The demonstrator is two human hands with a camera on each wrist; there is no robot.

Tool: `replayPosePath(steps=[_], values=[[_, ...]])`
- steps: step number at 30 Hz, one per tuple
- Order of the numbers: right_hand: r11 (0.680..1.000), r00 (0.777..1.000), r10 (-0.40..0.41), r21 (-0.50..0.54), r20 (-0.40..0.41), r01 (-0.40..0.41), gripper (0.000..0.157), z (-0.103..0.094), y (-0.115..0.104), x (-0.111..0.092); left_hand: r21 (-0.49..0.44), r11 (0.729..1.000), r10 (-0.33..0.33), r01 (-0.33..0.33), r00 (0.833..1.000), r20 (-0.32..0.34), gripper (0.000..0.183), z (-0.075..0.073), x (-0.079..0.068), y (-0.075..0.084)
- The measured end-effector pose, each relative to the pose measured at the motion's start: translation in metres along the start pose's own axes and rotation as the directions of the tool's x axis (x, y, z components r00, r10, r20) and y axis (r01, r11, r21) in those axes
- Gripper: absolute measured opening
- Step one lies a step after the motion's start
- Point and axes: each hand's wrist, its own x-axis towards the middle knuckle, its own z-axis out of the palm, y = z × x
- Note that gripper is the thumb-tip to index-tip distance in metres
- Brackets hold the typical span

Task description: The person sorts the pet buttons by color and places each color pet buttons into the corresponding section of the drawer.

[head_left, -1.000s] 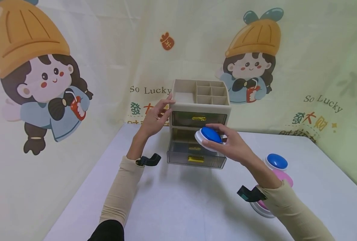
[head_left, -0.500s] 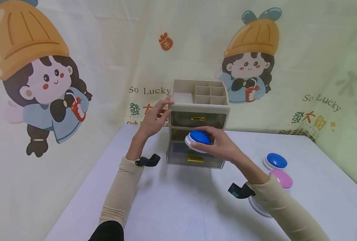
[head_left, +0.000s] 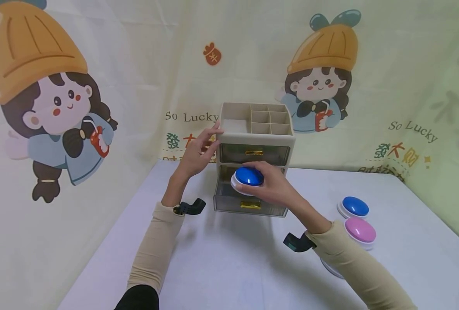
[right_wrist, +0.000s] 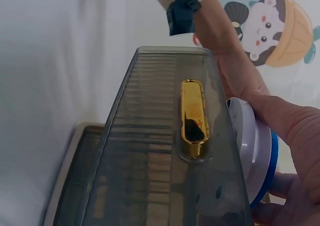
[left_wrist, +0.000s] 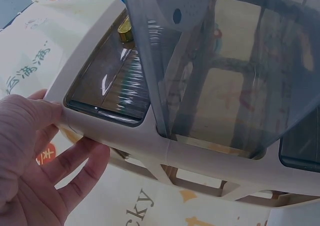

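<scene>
A beige desktop organizer (head_left: pixel 255 138) with smoky see-through drawers stands at the table's back. Its middle drawer (head_left: pixel 225 204) is pulled out; the top drawer (head_left: pixel 233 153) is closed. My right hand (head_left: pixel 269 183) grips a blue-topped buzzer button (head_left: pixel 249 175) by its white rim, over the pulled-out drawer. Through the drawer's clear wall the left wrist view gives the button's white underside (left_wrist: pixel 182 6). With thumb and fingertips, my left hand (head_left: pixel 196 154) touches the organizer's upper left edge. In the right wrist view, the drawer's gold handle (right_wrist: pixel 193 111) faces the camera.
At the table's right lie another blue button (head_left: pixel 355 206) and a pink button (head_left: pixel 361 229). Part of a further white-rimmed round thing (head_left: pixel 331 268) shows beneath the right sleeve (head_left: pixel 358 265). A cartoon-printed curtain (head_left: pixel 144 56) hangs behind the white table (head_left: pixel 229 267).
My right hand has carried the blue button leftward across the front of the organizer, over the pulled-out drawer. The pink button is now uncovered by the arm. My left hand keeps its place.
</scene>
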Motion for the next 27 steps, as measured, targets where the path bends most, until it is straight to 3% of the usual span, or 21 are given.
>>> replayPosePath(steps=[6,21,27], values=[[1.0,1.0,0.018,-0.025,0.024,-0.017,0.075,0.007,-0.001,0.004,-0.01,1.0,0.007,-0.007,1.0,0.002,0.036,0.0,0.0,-0.001],[0.999,0.998,-0.032,-0.04,0.063,0.035,0.074,0.02,-0.007,0.01,-0.03,1.0,-0.003,0.002,1.0,-0.018,0.037,0.002,0.0,0.001],[0.999,0.997,-0.021,-0.028,0.073,0.023,0.072,0.023,-0.007,0.01,-0.032,0.999,-0.01,0.009,1.0,-0.017,0.036,0.001,-0.003,0.016]])
